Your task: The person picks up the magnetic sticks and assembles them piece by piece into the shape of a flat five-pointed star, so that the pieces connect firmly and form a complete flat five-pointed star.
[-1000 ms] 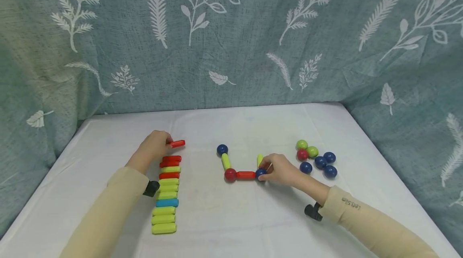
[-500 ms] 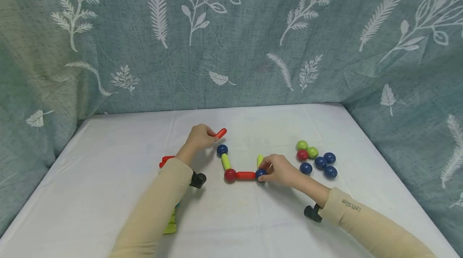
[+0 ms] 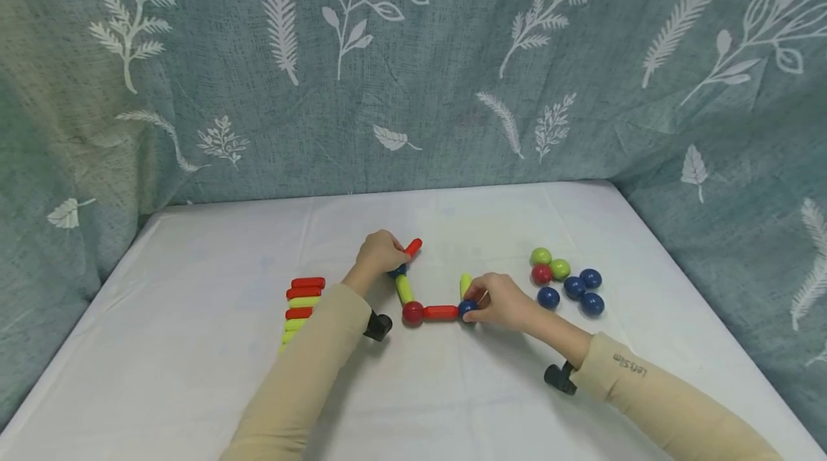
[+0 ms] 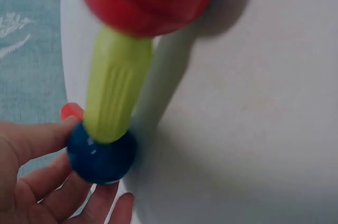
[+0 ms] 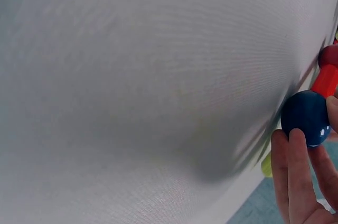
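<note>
In the head view my left hand [image 3: 380, 254] pinches a short red rod [image 3: 416, 246], which slants up and right beside a dark blue ball [image 4: 101, 152]. My fingers partly hide that ball in the head view. A lime-green rod [image 3: 404, 289] joins it to a red ball [image 3: 413, 314]. From the red ball a second red rod [image 3: 441, 313] runs right to another blue ball [image 5: 306, 118]. My right hand [image 3: 500, 301] grips this ball between thumb and fingers. Behind it sticks up a lime-green rod [image 3: 465, 283], its lower end hidden by my fingers.
At the left lies a column of red and green rods [image 3: 308, 282], partly covered by my left sleeve [image 3: 310, 368]. Several loose balls [image 3: 573, 288], blue, green and red, are grouped right of my right hand. A patterned curtain [image 3: 413, 73] hangs behind the white table [image 3: 452, 389].
My left hand has carried the red rod from above the rod column rightward to the far-left blue ball. My right hand has stayed on its ball.
</note>
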`<action>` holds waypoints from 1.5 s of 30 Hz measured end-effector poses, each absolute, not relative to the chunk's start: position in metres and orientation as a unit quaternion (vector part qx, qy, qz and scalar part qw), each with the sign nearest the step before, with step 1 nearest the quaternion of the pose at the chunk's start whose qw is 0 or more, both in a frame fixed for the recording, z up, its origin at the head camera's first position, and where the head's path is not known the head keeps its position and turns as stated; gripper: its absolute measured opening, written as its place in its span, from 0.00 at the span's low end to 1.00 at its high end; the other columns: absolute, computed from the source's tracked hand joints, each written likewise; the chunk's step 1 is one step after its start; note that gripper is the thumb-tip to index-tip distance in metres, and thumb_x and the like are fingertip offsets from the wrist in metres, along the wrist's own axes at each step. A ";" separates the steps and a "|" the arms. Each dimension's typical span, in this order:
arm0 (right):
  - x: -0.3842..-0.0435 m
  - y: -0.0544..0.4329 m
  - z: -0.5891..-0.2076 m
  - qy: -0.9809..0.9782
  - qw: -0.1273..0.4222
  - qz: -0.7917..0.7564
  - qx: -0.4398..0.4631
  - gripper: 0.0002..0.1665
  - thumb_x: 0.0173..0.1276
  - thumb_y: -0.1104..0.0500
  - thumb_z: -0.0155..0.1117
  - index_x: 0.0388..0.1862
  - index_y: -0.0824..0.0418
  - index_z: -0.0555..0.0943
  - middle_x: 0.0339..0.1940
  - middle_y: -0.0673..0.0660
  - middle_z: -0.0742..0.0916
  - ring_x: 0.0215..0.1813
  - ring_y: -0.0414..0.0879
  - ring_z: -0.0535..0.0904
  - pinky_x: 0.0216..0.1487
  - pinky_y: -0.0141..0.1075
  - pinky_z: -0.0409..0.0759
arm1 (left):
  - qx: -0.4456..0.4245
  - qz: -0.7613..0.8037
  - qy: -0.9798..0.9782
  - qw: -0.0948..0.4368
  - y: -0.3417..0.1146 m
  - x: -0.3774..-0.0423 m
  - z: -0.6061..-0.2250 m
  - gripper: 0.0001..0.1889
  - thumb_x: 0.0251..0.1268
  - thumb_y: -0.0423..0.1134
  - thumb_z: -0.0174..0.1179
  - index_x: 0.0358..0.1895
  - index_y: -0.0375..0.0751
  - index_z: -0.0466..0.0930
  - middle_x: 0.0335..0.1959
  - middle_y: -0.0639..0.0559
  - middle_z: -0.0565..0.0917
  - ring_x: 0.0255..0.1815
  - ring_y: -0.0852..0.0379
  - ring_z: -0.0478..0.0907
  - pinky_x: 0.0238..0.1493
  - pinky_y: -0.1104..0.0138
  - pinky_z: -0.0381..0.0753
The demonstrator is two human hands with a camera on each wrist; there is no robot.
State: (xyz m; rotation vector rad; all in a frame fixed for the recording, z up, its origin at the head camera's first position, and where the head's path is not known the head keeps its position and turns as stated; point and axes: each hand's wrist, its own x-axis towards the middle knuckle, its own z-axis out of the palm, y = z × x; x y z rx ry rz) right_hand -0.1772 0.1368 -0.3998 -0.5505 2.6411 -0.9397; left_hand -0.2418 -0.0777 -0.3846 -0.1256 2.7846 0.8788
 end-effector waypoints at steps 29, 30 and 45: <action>-0.192 0.183 -0.371 0.860 0.161 -0.390 -0.287 0.20 0.59 0.62 0.65 0.49 0.70 0.77 0.43 0.63 0.82 0.43 0.49 0.80 0.44 0.34 0.79 | -0.022 0.388 0.915 0.103 -0.089 -0.231 -0.393 0.15 0.51 0.35 0.67 0.42 0.32 0.82 0.40 0.43 0.81 0.41 0.51 0.75 0.43 0.64 0.77; -0.194 0.190 -0.369 0.858 0.150 -0.399 -0.285 0.20 0.59 0.62 0.65 0.49 0.70 0.77 0.43 0.64 0.82 0.43 0.49 0.80 0.44 0.34 0.78 | -0.020 0.387 0.916 0.101 -0.089 -0.230 -0.393 0.15 0.52 0.35 0.67 0.42 0.32 0.82 0.40 0.43 0.81 0.41 0.50 0.75 0.44 0.63 0.77; -0.204 0.307 -0.377 0.890 0.054 -0.434 -0.130 0.25 0.60 0.56 0.65 0.52 0.71 0.75 0.49 0.66 0.81 0.45 0.31 0.75 0.45 0.25 0.73 | -0.018 0.388 0.917 0.085 -0.088 -0.226 -0.393 0.14 0.50 0.35 0.68 0.41 0.31 0.82 0.38 0.42 0.81 0.39 0.51 0.76 0.42 0.63 0.77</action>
